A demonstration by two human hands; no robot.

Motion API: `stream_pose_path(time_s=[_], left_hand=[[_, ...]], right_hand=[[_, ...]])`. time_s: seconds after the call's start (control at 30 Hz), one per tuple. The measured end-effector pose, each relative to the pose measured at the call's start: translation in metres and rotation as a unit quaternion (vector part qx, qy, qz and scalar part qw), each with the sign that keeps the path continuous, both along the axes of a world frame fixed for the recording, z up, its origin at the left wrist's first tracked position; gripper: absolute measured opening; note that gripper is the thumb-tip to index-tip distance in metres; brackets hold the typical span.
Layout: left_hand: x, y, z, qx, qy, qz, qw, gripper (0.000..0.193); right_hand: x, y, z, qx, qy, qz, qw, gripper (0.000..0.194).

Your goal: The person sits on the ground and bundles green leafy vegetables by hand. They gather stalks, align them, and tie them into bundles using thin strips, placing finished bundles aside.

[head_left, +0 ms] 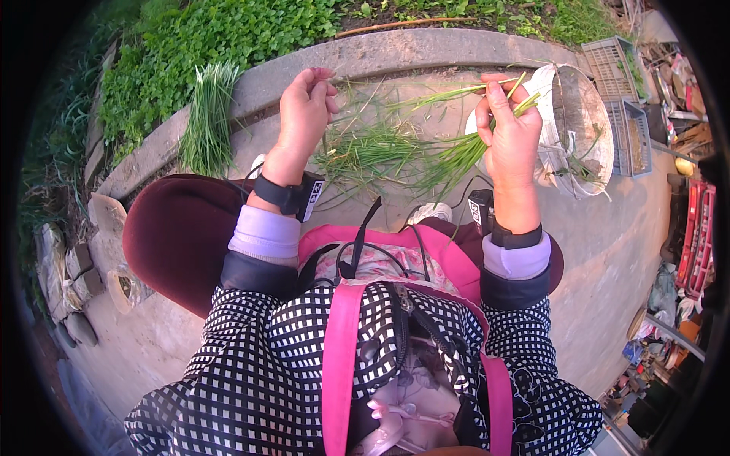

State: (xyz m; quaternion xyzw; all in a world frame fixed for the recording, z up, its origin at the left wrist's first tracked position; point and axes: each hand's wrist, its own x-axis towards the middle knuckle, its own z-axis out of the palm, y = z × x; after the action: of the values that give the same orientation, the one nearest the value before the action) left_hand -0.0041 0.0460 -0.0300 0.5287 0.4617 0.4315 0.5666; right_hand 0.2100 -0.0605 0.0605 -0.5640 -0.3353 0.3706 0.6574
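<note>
My right hand (510,122) grips a small bunch of green chives (456,162), the pale stem ends up between thumb and fingers and the leaves hanging down to the left. A few separate stalks (439,97) stick out leftward from the same fingers. My left hand (308,108) is raised apart from the bunch, its fingers curled in a pinch. Whether a thin wisp is between those fingertips cannot be told. On the concrete below and between my hands lies a loose heap of chives (376,148). A neat thick bundle of chives (210,122) leans on the concrete curb at the left.
A white bucket (582,128) with dry plant scraps inside stands beside my right hand. Behind it are plastic crates (613,65). A concrete curb (410,51) borders the leafy bed (228,40). Mixed clutter with a red plastic item (696,239) lines the right edge.
</note>
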Motion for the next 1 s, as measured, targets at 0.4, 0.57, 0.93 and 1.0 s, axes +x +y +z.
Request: stream_pose_path(time_s=[0.4,0.57,0.93,1.0], left_hand=[[0.015,-0.027,0.032,0.107,0.066,-0.213,0.969,0.026],[0.020,-0.029,0.025,0.217,0.128,-0.234,0.939,0.021],[0.014,-0.015,0.016,0.026,0.013,0.010,1.000,0.010],[0.011,-0.010,0.017,0.006,-0.018,0.065,0.998,0.009]], right_hand=[[-0.006,0.003,-0.003,-0.035,-0.004,0.059,0.998,0.009],[-0.009,0.001,-0.001,-0.043,-0.008,0.063,0.997,0.010],[-0.004,0.002,-0.006,-0.043,-0.016,0.063,0.997,0.011],[-0.004,0.001,-0.006,-0.056,-0.010,0.071,0.996,0.012]])
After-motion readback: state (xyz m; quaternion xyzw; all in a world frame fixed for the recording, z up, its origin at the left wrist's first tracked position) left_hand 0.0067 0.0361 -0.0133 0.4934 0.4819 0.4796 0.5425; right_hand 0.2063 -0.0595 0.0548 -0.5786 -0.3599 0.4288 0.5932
